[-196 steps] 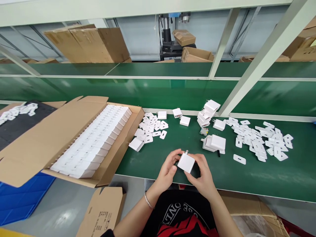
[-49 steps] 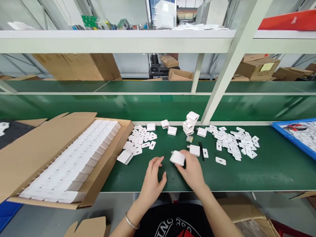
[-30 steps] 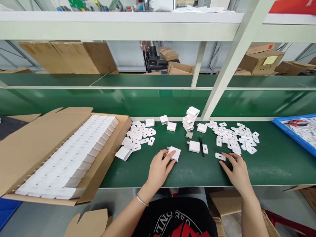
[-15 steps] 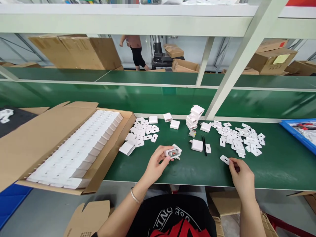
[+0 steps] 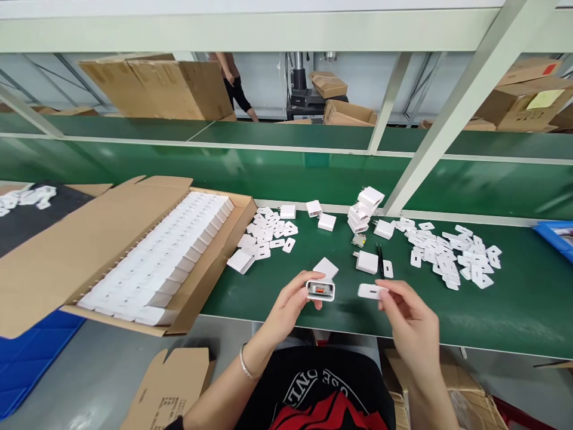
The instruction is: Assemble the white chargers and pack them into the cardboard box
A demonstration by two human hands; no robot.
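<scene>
My left hand (image 5: 292, 298) is closed round a white charger housing (image 5: 321, 291), whose open end faces me and shows a metal and orange part inside. Just behind it on the table lies another white charger piece (image 5: 326, 267). Between thumb and fingers, my right hand (image 5: 408, 316) pinches a small white cover plate (image 5: 369, 291) with a slot in it, held apart from the housing. Beyond that hand are black tweezers (image 5: 380, 260), a loose cover plate (image 5: 388, 269) and a white charger with prongs (image 5: 367, 262).
A cardboard box (image 5: 244, 230) with rows of white housings stands at left. Cover plates (image 5: 447, 254) lie heaped at right, more white pieces (image 5: 267, 230) at centre left. Stacked chargers (image 5: 364, 209) stand near a slanted post (image 5: 447, 125). A person (image 5: 233, 77) is behind the bench.
My right hand has moved left with the cover plate, towards the housing. The housing in my left hand has turned so its open end faces me. The view has shifted slightly.
</scene>
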